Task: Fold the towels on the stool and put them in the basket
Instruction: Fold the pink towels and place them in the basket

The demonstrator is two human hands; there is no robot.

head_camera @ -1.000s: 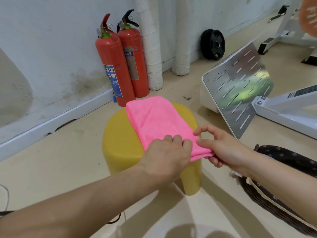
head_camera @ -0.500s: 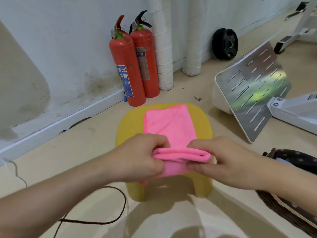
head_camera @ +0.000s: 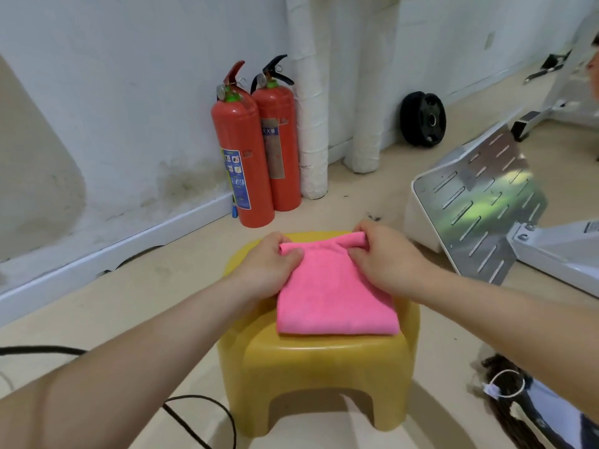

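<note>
A pink towel [head_camera: 334, 296] lies folded into a compact rectangle on the yellow plastic stool [head_camera: 311, 367]. My left hand [head_camera: 269, 267] pinches the towel's far left corner. My right hand [head_camera: 385, 257] pinches the far right corner, and the far edge is bunched between the two hands. The near folded edge rests flat near the stool's front. A dark woven basket [head_camera: 505, 403] shows only partly at the lower right, beneath my right forearm.
Two red fire extinguishers [head_camera: 256, 150] stand against the wall behind the stool, beside wrapped white pipes [head_camera: 311, 108]. A slotted metal plate of a white machine [head_camera: 479, 202] sits to the right. A black weight plate [head_camera: 423, 118] leans on the wall. A black cable [head_camera: 194, 413] lies on the floor at left.
Both hands carried the towel's near end up and over to the far side, so the towel is now folded in half. The camera moved closer over the stool.
</note>
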